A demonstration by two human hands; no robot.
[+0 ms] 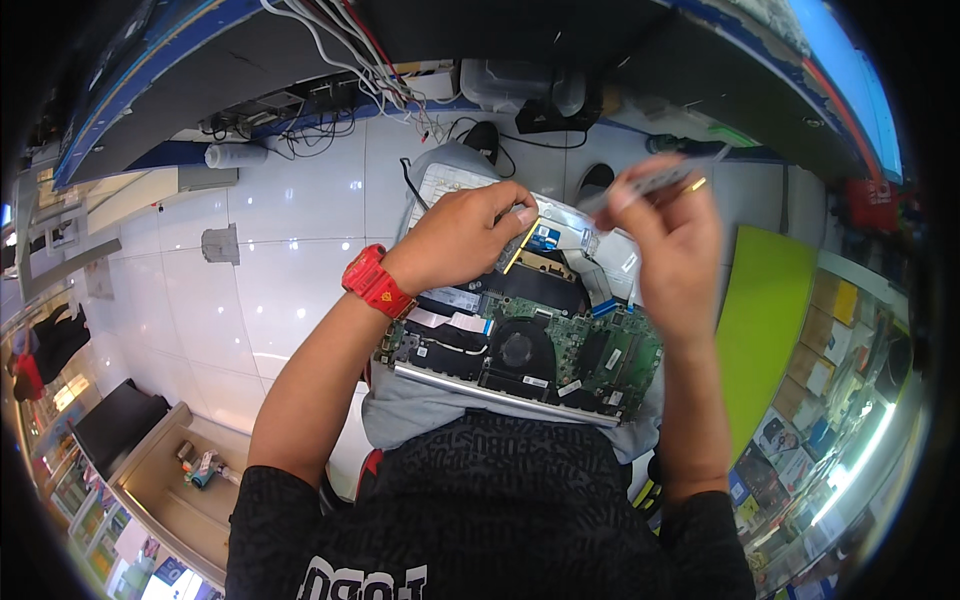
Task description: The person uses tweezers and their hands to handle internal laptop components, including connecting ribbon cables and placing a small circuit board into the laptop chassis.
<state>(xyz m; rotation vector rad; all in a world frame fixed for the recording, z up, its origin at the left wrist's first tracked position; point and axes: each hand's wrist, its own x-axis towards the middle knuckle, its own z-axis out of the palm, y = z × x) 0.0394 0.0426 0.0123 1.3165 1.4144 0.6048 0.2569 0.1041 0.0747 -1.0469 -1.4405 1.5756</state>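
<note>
An opened laptop (520,390) lies across my lap, its green circuit board (600,370) and black fan (522,346) exposed. Above its far part, my left hand (460,235) is closed in a pinch on a thin dark RAM stick (517,250) with a gold contact edge. My fingers cover part of the stick. My right hand (670,215), raised beyond the laptop's right side and blurred, is closed round a slim grey tool (665,180). A thin tip sticks out past the fingers; its kind is unclear. Ribbon cables (597,275) lie between the hands.
A dark counter (640,40) with hanging cables (340,50) runs along the far side. At right stand a lime-green panel (765,320) and a lit glass display case (830,420). An open wooden drawer (180,490) is at lower left. Glossy white tiles (300,210) cover the floor.
</note>
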